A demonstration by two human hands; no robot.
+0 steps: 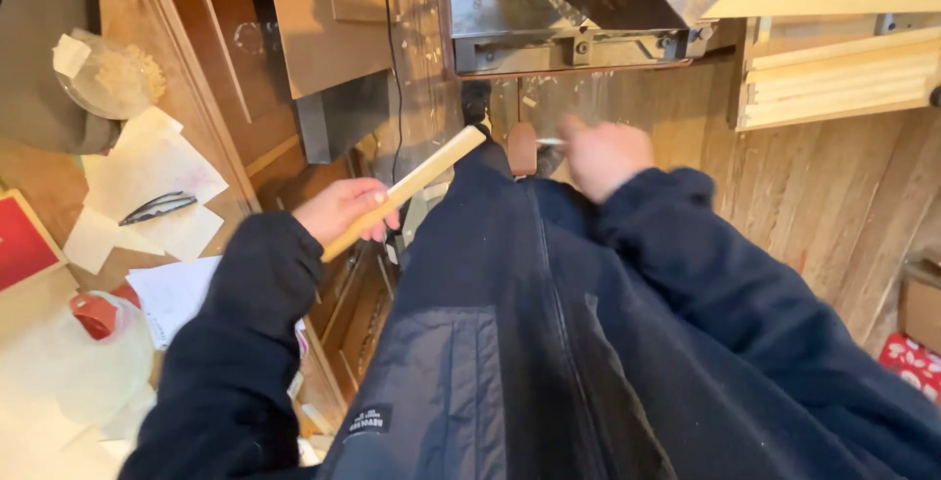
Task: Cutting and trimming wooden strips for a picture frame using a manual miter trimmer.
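Short pale flat wooden stick [407,189]: clamped in your left hand [343,208], fingers wrapped round its lower end, stick angled up-right over your dark jacket. Your right hand [603,154] is blurred, can't tell whether it's open or closed. Grey metal machine [549,19] just above. Stacked pale wooden slats [833,73] far right; black pen on white papers [157,207] on the counter, left.

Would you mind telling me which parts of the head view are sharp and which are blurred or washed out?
In the head view, the left hand and the wooden strip it grips are fairly sharp; the right hand is smeared by motion blur, so what it holds cannot be told; the plastic jug at lower left is overexposed; straight edges bow near the frame's borders, a wide-angle effect.
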